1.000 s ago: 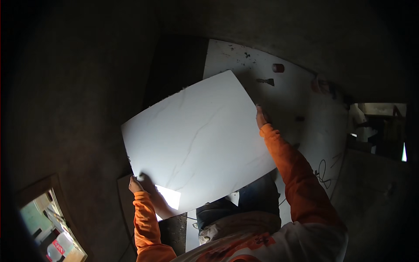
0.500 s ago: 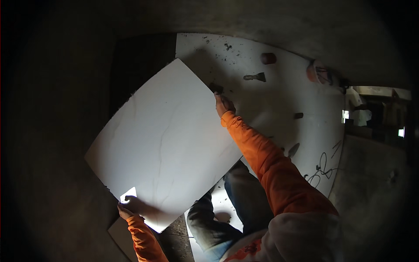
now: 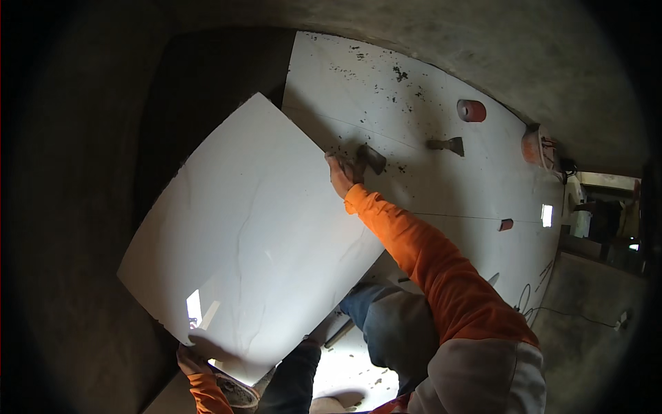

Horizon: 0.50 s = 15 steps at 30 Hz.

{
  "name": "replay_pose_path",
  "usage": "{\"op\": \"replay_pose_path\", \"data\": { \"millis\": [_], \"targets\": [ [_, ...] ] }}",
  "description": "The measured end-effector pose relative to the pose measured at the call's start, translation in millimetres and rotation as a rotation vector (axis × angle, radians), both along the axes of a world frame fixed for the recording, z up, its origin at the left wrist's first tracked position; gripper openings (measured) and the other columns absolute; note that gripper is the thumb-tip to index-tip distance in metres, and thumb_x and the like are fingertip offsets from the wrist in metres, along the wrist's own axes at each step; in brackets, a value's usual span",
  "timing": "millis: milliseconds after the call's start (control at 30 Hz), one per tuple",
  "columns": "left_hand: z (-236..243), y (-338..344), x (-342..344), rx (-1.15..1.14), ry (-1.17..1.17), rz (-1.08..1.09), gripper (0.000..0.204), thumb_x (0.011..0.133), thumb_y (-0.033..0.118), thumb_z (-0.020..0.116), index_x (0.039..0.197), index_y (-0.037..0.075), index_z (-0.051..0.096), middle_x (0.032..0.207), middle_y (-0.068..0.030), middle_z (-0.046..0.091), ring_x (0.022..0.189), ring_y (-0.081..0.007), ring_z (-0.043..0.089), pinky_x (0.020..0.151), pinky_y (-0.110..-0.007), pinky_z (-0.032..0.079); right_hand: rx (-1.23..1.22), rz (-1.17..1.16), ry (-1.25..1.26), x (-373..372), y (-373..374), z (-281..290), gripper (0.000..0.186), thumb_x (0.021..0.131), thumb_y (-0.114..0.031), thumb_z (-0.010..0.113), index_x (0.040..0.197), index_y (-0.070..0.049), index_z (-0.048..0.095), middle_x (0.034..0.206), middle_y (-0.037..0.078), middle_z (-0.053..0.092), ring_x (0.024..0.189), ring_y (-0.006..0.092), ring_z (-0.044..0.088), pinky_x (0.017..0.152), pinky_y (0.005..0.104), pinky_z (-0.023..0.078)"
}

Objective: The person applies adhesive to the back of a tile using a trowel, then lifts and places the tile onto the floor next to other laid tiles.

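A large white tile (image 3: 221,228) with faint grey veins is held aslant in front of me, at an angle to the tiled floor. My left hand (image 3: 193,360) grips its near left edge, fingers partly hidden. On the right edge, my right hand (image 3: 343,174) is closed round the tile. A dark, flat-faced object (image 3: 372,159) rests on the floor just beyond that hand; its kind is unclear. Close to my left hand stands a round container (image 3: 238,392), partly covered by the tile.
White floor tiles (image 3: 407,186) with dark crumbs spread to the right. On them lie a scraper (image 3: 452,145), a red cylinder (image 3: 472,110), a small red piece (image 3: 506,225) and an orange bucket (image 3: 538,146). A dark untiled patch (image 3: 214,76) lies far left, beside walls. A cable (image 3: 572,314) trails at right.
The tile and both hands have shifted a little left in view, while the floor things appear farther right as my view moved. The round container by my left hand has come into sight.
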<state>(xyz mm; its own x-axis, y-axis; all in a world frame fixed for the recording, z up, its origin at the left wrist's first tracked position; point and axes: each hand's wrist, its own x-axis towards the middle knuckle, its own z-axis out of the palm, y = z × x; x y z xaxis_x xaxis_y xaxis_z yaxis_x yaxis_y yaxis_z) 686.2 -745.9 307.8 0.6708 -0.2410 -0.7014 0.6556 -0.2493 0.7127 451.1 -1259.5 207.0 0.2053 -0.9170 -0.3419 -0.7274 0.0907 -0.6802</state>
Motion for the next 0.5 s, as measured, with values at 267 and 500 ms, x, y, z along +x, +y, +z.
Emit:
{"op": "replay_pose_path", "data": {
  "millis": [267, 500],
  "targets": [
    [-54, 31, 20, 0.035, 0.002, 0.183, 0.031, 0.084, 0.033, 0.041, 0.097, 0.011, 0.059, 0.084, 0.0007, 0.058, 0.071, -0.0120, 0.056, 0.057, -0.025, 0.045, 0.259, -0.023, -0.239, 11, -10, -79, 0.058, 0.089, -0.052, 0.031, 0.126, -0.010, 0.047, 0.135, 0.008, 0.040, 0.127, 0.0227, 0.031, 0.106, 0.0333, 0.021],
    [-43, 35, 31, 0.142, -0.024, 0.195, 0.022, 0.082, 0.035, 0.044, 0.071, 0.019, 0.054, 0.060, 0.0060, 0.047, 0.050, -0.0078, 0.043, 0.043, -0.025, 0.033, 0.341, 0.010, -0.211, 32, -4, -81, 0.070, 0.085, -0.062, 0.028, 0.133, -0.011, 0.037, 0.142, 0.017, 0.026, 0.131, 0.0321, 0.018, 0.107, 0.0392, 0.014]
  ]
}}
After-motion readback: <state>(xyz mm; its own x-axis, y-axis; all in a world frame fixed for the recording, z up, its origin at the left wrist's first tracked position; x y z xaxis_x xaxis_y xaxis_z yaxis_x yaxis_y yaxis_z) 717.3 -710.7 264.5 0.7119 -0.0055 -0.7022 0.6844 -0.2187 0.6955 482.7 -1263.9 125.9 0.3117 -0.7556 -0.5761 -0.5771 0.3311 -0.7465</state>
